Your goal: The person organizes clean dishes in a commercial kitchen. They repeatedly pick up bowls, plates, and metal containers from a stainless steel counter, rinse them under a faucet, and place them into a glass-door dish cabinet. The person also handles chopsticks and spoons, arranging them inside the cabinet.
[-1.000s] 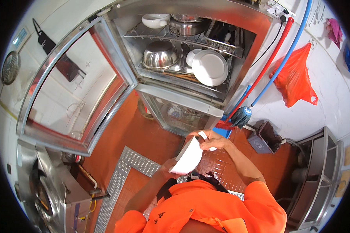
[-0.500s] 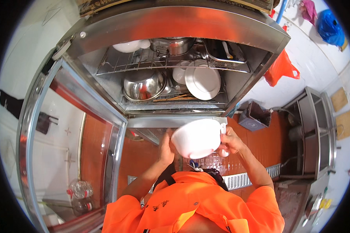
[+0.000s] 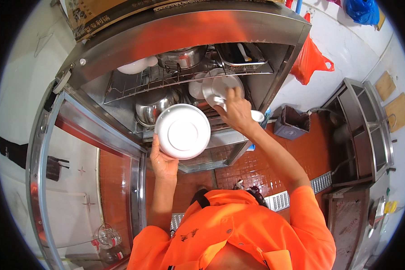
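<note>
L hand (image 3: 163,163) is cupped under the lower rim of a white bowl (image 3: 182,131), held bottom-out toward the cam w/ its foot ring showing. Thumb and fingers wrap the rim edge from below, palm behind it, so the hand is closed on the bowl, not wide. The bowl sits just above the hand, right in front of the steel cabinet (image 3: 274,27), at the lower rack's level.

R hand (image 3: 236,113) is up and fwd of that, reaching into the cabinet. Its fingers pinch the edge of a white plate (image 3: 222,86) standing on edge in the rack; a small white piece, maybe a spoon or cup handle, pokes out past the wrist, can't tell which. A steel bowl (image 3: 152,108) lies left of the R hand, behind the white bowl. A wire shelf (image 3: 166,76) above the hand carries a steel pot (image 3: 181,57) and another white dish (image 3: 135,66).

Handling, as a judgement: the bowl looks like glazed ceramic or melamine, so stiff, smooth, prob. slippery if wet, and chip-prone against the steel rack if ceramic. Moderate weight, ok one-handed but rim-only grip is weak. Better hold = thumb over the rim, fingers spread under the foot ring. The plate is thin, rigid; take it at the rim w/ thumb on one face and fingers on the other, lift straight out of its slot.
</note>
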`<state>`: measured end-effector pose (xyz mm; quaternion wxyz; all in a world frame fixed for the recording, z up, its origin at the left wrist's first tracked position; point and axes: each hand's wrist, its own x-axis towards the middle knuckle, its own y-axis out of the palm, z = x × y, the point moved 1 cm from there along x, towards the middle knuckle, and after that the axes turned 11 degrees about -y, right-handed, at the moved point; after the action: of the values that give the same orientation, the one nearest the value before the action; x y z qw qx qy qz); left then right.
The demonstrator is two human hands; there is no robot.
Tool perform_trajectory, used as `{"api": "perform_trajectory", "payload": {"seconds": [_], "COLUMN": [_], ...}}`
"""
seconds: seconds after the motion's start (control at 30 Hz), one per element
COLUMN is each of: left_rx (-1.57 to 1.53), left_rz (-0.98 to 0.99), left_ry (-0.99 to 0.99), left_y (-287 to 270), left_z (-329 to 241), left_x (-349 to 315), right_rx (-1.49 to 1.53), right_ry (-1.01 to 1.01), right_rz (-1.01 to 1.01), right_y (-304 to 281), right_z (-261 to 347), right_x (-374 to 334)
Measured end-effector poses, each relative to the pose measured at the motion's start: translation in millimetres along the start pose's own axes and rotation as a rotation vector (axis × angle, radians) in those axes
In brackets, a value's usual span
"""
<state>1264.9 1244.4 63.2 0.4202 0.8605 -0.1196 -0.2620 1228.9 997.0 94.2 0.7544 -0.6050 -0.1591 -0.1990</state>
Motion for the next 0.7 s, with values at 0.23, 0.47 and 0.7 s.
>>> {"api": "perform_trajectory", "payload": {"seconds": [0.23, 0.47, 0.7], "left_rx": [0.024, 0.037, -0.067], "left_rz": [0.013, 0.047, 0.067], "left_ry": [0.108, 0.103, 0.054], "left_y": [4.2, 14.7, 35.7], "left_z": [-25.7, -27.6, -2.6], "left_x": [-12.0, -1.3, 60.8], "right_rx": [-0.211, -0.267, -0.183], "right_ry": [0.098, 0.127, 0.150], "right_rz": [0.375, 0.189, 0.077], "right_y": [30.3, 57.9, 22.1], "right_z": [15.7, -5.6, -6.1], "right_x": [41.8, 28.1, 21.8]}}
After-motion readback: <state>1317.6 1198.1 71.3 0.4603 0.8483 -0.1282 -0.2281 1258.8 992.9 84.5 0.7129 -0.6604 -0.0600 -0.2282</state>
